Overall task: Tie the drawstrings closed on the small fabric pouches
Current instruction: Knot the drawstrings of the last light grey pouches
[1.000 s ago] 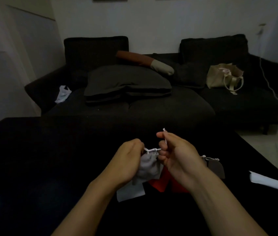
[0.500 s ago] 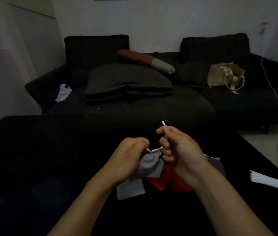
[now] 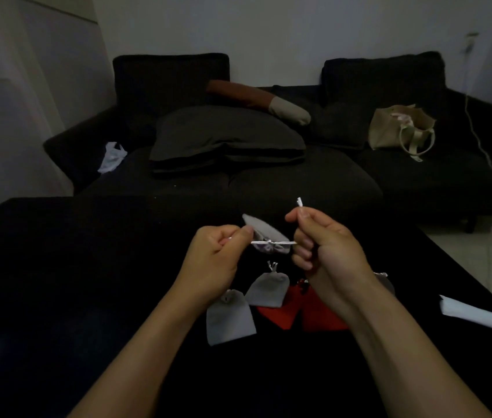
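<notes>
pouch in work: a grey pouch [image 3: 264, 236] hangs in the air between the hands, above the tabletop [image 3: 72, 267], its gathered mouth towards the viewer and its body tipped up and away.
string: the white drawstring [image 3: 271, 243] runs in one near-level line, left to right, with a small knot at the pouch's mouth; this line is the long axis that counts.
left hand: the left hand [image 3: 214, 257] pinches the left end of the string between thumb and forefinger, the other fingers curled in.
right hand: the right hand [image 3: 326, 245] pinches the right end; a short white tail [image 3: 299, 202] sticks up above its thumb.
which is nearer: the knot sits about midway, each hand just beside the pouch, neither plainly closer.
coming move, as i judge it: the hands draw apart along the string's line, so the knot cinches tight at the mouth; a skewed pull would likely drag the pouch to one side.
other pouches: two grey pouches [image 3: 229, 319] [image 3: 267, 289] lie on the tabletop below the hands, touching or nearly so; whether they are tied i cannot tell.
red thing: a red shape [image 3: 280, 312] lies just beside them, partly under the right forearm; what it is i cannot tell.
right edge: a white paper [image 3: 480, 316] lies well apart on the tabletop.
</notes>
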